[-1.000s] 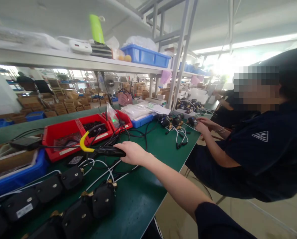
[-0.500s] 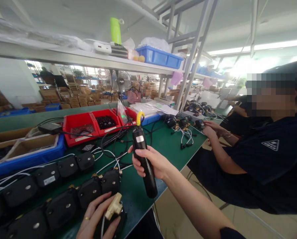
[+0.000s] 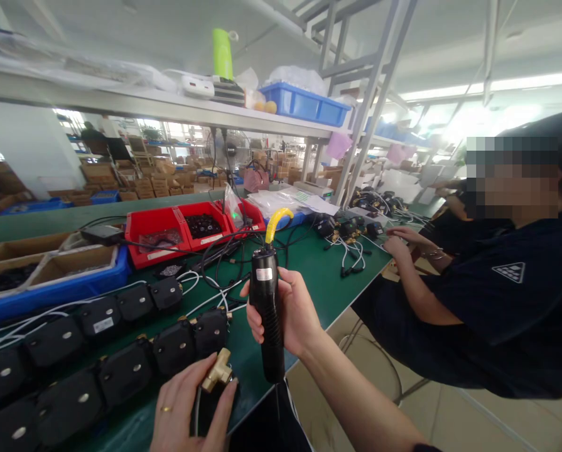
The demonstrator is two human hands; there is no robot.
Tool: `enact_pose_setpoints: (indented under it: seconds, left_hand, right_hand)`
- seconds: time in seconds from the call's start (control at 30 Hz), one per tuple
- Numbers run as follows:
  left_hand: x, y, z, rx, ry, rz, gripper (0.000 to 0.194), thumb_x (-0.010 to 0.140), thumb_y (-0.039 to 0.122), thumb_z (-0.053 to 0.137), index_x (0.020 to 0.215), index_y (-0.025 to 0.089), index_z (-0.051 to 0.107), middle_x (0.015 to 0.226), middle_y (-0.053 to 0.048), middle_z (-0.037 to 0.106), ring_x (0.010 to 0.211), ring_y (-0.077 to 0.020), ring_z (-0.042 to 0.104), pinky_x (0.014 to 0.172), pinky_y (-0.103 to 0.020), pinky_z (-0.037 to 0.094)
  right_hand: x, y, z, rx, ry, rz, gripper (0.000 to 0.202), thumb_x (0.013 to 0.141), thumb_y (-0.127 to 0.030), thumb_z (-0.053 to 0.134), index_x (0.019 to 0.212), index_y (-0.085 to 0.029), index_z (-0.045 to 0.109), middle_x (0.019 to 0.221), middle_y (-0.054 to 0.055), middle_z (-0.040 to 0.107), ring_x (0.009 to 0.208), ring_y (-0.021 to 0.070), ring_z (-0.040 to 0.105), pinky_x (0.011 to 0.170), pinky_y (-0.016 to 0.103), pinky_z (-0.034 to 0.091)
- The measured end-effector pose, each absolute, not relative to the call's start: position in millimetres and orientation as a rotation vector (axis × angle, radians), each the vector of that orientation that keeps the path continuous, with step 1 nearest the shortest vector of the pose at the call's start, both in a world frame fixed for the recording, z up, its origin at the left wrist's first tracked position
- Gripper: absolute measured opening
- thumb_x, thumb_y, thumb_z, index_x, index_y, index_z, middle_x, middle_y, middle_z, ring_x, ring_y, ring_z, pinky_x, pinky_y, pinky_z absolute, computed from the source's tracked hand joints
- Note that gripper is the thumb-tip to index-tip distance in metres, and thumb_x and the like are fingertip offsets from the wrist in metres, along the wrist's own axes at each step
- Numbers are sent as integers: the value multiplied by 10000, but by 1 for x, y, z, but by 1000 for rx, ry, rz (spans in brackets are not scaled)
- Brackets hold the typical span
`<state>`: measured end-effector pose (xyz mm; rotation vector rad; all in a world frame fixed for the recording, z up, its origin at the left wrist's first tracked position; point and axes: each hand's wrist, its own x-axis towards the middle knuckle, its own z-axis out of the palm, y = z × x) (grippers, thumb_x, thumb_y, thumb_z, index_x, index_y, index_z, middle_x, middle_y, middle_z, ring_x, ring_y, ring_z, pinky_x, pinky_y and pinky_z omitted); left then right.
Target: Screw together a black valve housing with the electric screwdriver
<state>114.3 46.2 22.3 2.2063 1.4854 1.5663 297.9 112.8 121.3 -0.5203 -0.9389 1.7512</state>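
A black cylindrical tool (image 3: pixel 266 314) with a white label and a yellow hooked top stands nearly upright in my right hand (image 3: pixel 292 314), whose fingers wrap round it. Low in the view, my left hand (image 3: pixel 186 402) holds a black unit with a brass fitting (image 3: pixel 218 371) on it, thumb and fingers on either side. The unit's body is mostly hidden by the hand. Beside it, two rows of black square units (image 3: pixel 126 370) with white cables lie on the green table (image 3: pixel 304 270).
Red bins (image 3: pixel 156 235) and a blue bin (image 3: pixel 73 282) hold small parts at the back left. Black cables lie behind the tool. A shelf (image 3: pixel 167 108) crosses above. At the right sits a person (image 3: pixel 488 314), hands near more black units.
The tool has turned more upright and its yellow hook shows wider. My left hand and the brass fitting have shifted slightly; the whole view has moved a little.
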Motion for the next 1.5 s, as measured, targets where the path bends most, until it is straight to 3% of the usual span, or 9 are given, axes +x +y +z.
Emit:
enact_pose_setpoints:
  seconds: [0.1,0.2,0.33,0.43,0.67,0.9,1.13,1.4,1.5]
  left_hand:
    - [117,50,25,2106,1459,1576,231,940,432,613,1109,281,652,1055,-2,704,971,-183,654,870,-283,502]
    - [111,52,29,1944,1456,1469,296,899,520,630,1058,281,706,1043,-20,736,954,-216,683,858,-333,536]
    - [98,54,36,1810,1364,1198,365,847,588,637,1028,289,745,1082,-43,760,1082,-290,675,1088,-528,457]
    - [94,55,38,1808,1271,1133,348,859,560,628,1049,293,747,1109,-39,763,1127,-287,667,1179,-576,351]
    - [98,50,33,1852,1210,1250,248,890,435,656,1072,291,743,1099,-33,768,1077,-253,678,1143,-529,392]
    - [92,36,28,1897,1237,1370,254,919,343,653,1156,278,718,1058,-50,729,998,-210,637,877,-348,509]
    - [92,45,33,1850,1176,1298,343,1005,378,468,1250,268,682,1218,-54,702,1145,-214,605,1013,-361,457]
    - [92,57,19,1961,1151,1285,362,1015,381,406,1147,249,717,1059,-40,731,999,-210,643,863,-310,497]
    - [93,57,17,1995,1163,1293,355,1017,357,403,1159,254,712,1004,-36,721,982,-207,639,845,-305,494]
  right_hand:
    - [295,106,120,-535,-955,1727,556,793,-639,471,919,-124,638,537,9,539,434,136,459,415,235,402]
    - [295,98,122,-536,-986,1696,579,795,-666,502,929,-120,637,569,27,580,443,136,488,417,233,417]
    - [297,88,133,-488,-1026,1625,561,763,-691,644,902,-149,619,605,23,604,442,112,467,371,200,401]
    - [297,84,143,-463,-1055,1519,593,720,-746,701,810,-171,588,564,0,577,387,88,412,324,182,353]
    - [277,73,168,-544,-1182,1349,792,673,-977,478,733,-194,582,439,-13,497,287,105,376,292,216,335]
    - [261,69,177,-593,-1224,1318,798,658,-987,474,724,-198,576,446,-26,461,305,107,394,308,212,322]
    - [251,71,181,-417,-1294,1346,768,770,-935,401,682,-192,577,467,-23,468,320,88,403,312,195,348]
    - [241,78,177,-418,-1334,1449,805,833,-919,220,724,-204,572,519,-18,475,374,79,412,370,187,362]
    - [238,81,174,-586,-1374,1430,858,740,-990,178,734,-218,552,511,-30,442,372,79,401,377,200,369]
